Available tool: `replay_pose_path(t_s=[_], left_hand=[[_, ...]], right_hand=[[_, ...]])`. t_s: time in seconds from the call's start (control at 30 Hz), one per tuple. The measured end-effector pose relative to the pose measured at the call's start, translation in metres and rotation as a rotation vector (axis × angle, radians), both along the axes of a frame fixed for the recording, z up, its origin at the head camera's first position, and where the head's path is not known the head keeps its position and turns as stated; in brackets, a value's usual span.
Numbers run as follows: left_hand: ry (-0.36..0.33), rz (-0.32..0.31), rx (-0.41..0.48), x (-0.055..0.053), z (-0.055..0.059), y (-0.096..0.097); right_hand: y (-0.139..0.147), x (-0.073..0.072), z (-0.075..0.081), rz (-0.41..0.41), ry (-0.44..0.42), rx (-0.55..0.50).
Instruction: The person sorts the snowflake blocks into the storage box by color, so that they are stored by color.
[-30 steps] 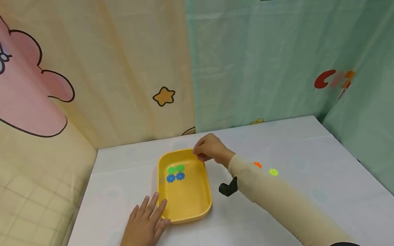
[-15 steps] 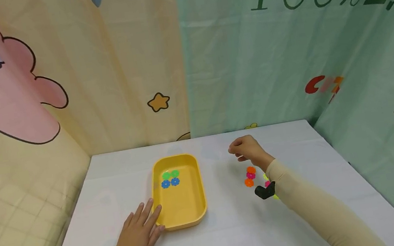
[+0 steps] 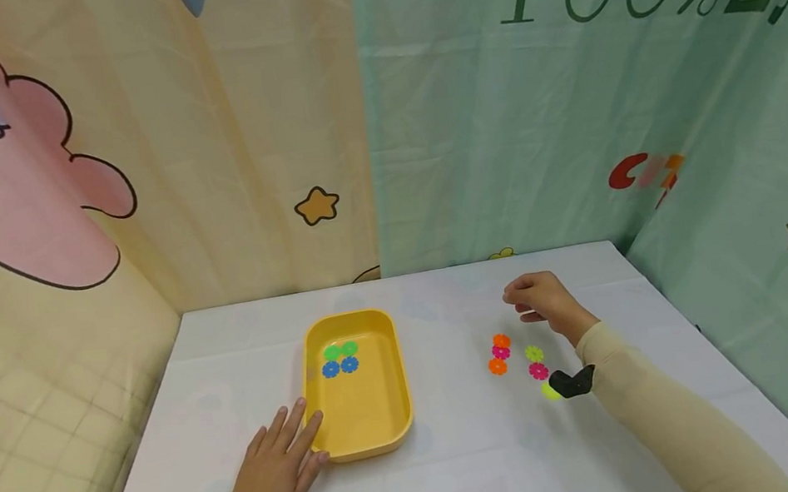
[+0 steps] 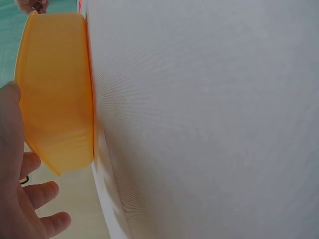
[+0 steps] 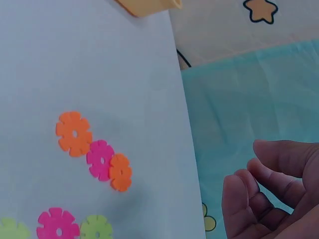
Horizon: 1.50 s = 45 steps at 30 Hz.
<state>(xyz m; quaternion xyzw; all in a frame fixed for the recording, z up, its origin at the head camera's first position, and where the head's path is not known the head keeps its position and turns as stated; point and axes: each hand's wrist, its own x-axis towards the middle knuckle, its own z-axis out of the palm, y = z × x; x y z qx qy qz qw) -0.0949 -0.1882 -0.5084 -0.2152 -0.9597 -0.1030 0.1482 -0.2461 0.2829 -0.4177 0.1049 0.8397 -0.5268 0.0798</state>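
Note:
A yellow tray (image 3: 365, 418) stands on the white table. Two green flower-shaped pieces (image 3: 349, 348) and two blue ones (image 3: 349, 365) lie in its upper left part. My left hand (image 3: 275, 473) rests with spread fingers against the tray's left rim; the left wrist view shows fingertips at the tray's edge (image 4: 55, 94). My right hand (image 3: 543, 299) hovers above the table's far right part, fingers loosely bent and nothing visible between them. Below and left of it, an orange (image 5: 74, 133), a pink (image 5: 101, 160) and another orange flower piece (image 5: 120, 172) touch in a row.
Beside that row lie a yellow-green flower piece (image 3: 534, 353), a pink one (image 3: 538, 371) and a yellow one (image 3: 550, 390), partly covered by the black wrist mount (image 3: 572, 382). Printed curtains (image 3: 485, 141) hang behind the table's far edge.
My right hand has travelled right, from the tray's far right corner to above the loose flower pieces, uncovering them. The left hand stays at the tray. The head view has shifted slightly.

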Motion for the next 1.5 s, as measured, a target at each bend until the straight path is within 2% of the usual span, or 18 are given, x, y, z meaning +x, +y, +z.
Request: replay_pose_path(t_s=[0.37, 0.57, 0.73, 0.9, 1.17, 1.5], left_hand=[[0.033, -0.007, 0.006, 0.0, 0.001, 0.001], [0.04, -0.01, 0.011, 0.0, 0.0, 0.0], [0.046, -0.016, 0.014, 0.0, -0.001, -0.001], [0.046, -0.014, 0.01, 0.0, -0.001, 0.0], [0.025, -0.009, 0.011, 0.0, 0.0, 0.001], [0.009, -0.001, 0.001, 0.0, 0.0, 0.001]], right_hand=[[0.036, 0.013, -0.015, -0.092, -0.06, 0.008], [0.048, 0.02, -0.034, -0.118, -0.099, 0.058], [0.05, 0.025, -0.053, -0.074, -0.098, 0.152], [0.045, 0.028, -0.061, -0.051, -0.088, 0.157], [0.038, 0.03, -0.067, -0.043, -0.131, 0.186], [0.026, 0.034, -0.068, 0.032, -0.068, 0.325]])
